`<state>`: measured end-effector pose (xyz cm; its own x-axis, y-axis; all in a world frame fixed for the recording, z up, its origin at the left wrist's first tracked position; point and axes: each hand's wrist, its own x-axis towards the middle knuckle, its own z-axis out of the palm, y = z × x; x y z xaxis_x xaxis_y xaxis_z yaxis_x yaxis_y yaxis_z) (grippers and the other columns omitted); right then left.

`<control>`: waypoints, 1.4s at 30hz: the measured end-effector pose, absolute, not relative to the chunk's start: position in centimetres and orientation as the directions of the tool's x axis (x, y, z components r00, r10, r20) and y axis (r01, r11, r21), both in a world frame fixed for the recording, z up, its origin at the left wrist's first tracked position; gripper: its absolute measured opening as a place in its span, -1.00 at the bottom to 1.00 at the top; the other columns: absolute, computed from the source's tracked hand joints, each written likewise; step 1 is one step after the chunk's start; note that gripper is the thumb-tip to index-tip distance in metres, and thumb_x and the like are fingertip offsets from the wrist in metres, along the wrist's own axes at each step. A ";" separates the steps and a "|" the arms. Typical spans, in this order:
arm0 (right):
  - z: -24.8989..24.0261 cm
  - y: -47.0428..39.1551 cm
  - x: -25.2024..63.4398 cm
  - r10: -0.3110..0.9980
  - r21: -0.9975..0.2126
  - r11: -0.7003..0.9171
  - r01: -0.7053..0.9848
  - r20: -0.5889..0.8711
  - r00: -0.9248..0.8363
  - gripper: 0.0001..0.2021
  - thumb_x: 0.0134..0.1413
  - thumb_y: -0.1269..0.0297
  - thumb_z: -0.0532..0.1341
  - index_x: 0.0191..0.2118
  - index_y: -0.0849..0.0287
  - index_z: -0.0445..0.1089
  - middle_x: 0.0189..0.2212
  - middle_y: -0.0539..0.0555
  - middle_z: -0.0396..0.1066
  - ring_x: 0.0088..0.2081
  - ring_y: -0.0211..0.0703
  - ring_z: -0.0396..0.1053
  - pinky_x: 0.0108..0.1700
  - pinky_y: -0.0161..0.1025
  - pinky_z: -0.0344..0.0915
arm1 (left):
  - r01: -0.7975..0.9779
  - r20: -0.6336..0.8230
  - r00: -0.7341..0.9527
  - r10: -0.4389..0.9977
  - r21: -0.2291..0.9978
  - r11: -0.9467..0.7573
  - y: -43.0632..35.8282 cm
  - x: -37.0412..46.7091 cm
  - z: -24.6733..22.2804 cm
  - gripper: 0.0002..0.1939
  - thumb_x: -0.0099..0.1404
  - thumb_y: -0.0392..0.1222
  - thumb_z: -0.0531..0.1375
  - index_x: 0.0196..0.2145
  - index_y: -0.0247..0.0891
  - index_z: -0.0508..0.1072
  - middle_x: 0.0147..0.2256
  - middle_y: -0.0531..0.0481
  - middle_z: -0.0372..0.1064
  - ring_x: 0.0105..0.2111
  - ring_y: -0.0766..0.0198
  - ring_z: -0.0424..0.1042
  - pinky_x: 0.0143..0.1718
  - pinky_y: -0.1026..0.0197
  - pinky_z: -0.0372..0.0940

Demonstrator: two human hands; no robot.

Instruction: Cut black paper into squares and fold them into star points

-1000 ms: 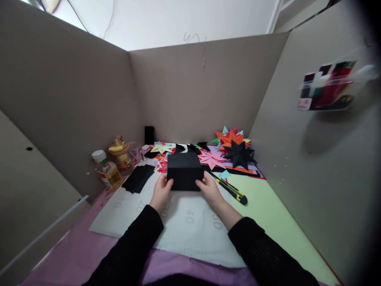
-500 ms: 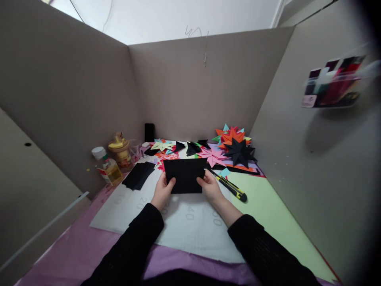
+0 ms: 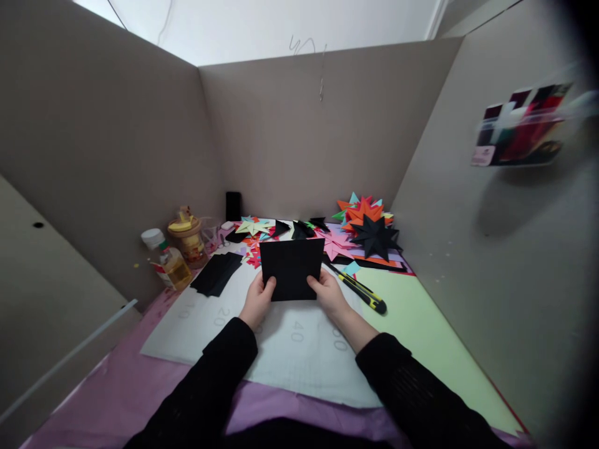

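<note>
Grey panels (image 3: 309,137) box in the pale green tabletop (image 3: 421,337) on three sides. A white sheet (image 3: 187,337) printed with numbers overlaps some purple covering (image 3: 140,380). Over the sheet, the left hand (image 3: 255,299) and right hand (image 3: 331,293) both grip the black paper (image 3: 291,269) near its lower corners; paper stars (image 3: 374,237) crowd the back.

The left hand (image 3: 255,300) and the right hand (image 3: 330,293) grip a black paper sheet (image 3: 292,268) between them, near its lower corners. Left of the left hand lie overlapping black paper pieces (image 3: 218,273), with a bottle of amber liquid (image 3: 176,270) farther left. Just right of the right hand is a black-and-yellow utility knife (image 3: 364,293); beyond that hand lie a pink paper star (image 3: 335,245) and, farther right, a black paper star (image 3: 375,238). A white sheet marked with numbers (image 3: 290,362) spreads beneath both hands.
</note>
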<state>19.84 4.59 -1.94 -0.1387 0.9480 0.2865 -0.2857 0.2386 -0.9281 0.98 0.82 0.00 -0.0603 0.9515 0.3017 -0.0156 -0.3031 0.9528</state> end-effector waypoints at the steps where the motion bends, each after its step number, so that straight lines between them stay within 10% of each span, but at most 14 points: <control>1: -2.0 4.6 19.8 0.947 -0.927 0.239 -0.289 0.288 -0.139 -0.71 -0.04 0.17 0.28 -0.15 0.11 0.40 -0.21 0.05 0.50 -0.15 -0.04 0.41 -0.02 -0.07 0.26 | -0.013 0.301 -0.062 0.952 0.953 -0.302 0.8 1.0 0.0 -0.60 0.28 -0.04 0.12 -0.01 -0.30 0.35 -0.02 -0.15 0.39 -0.02 0.06 0.36 -0.01 0.09 0.24; 22: 1.9 4.2 20.6 0.927 -0.910 0.372 -0.185 0.373 0.033 -0.78 -0.06 0.12 0.29 -0.48 0.15 0.32 -0.58 -0.08 0.28 -0.51 -0.28 0.18 -0.41 -0.31 0.14 | -0.034 0.359 -0.084 0.930 0.931 -0.362 0.6 0.9 1.8 -0.69 0.27 -0.05 0.13 -0.12 -0.29 0.38 -0.18 -0.09 0.44 -0.18 0.16 0.41 -0.12 0.16 0.27; 42: 1.8 5.5 21.4 0.930 -0.913 0.286 -0.293 0.338 -0.145 -0.73 -0.16 0.13 0.37 -0.28 0.13 0.52 -0.34 0.05 0.53 -0.25 -0.03 0.43 -0.11 -0.05 0.29 | 0.067 0.376 -0.115 0.919 0.926 -0.371 1.2 -0.4 4.6 -0.82 0.16 -0.09 0.23 -0.43 -0.28 0.42 -0.50 0.09 0.34 -0.46 0.33 0.31 -0.41 0.30 0.20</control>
